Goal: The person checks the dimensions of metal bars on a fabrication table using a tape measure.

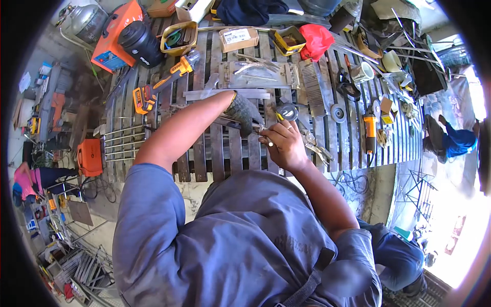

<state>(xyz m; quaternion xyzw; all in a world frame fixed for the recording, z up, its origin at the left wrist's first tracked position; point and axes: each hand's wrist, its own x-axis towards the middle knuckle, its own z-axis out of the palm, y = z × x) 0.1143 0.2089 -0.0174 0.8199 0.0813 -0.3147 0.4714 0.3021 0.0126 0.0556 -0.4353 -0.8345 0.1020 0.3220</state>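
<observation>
My left hand (pixel 240 115), in a dark knitted glove, is closed around thin metal rods (pixel 223 122) lying just above the slatted bench (pixel 236 162). My bare right hand (pixel 286 140) is beside it, fingers bent and pinched together near the rods' right end. What it pinches is too small to make out. Just beyond its knuckles is a round dark tool with a clear face and a yellow part (pixel 287 111). Metal clamps or pliers (pixel 318 148) lie to the right of that hand.
Toward the bench's back are a yellow cordless tool (pixel 176 71), a black jug (pixel 139 45), a cardboard box (pixel 239 39) and a red bag (pixel 316 42). An angle grinder (pixel 370 134), a grinding disc (pixel 338 113) and a white mug (pixel 362 72) are rightward. Other people are at both sides.
</observation>
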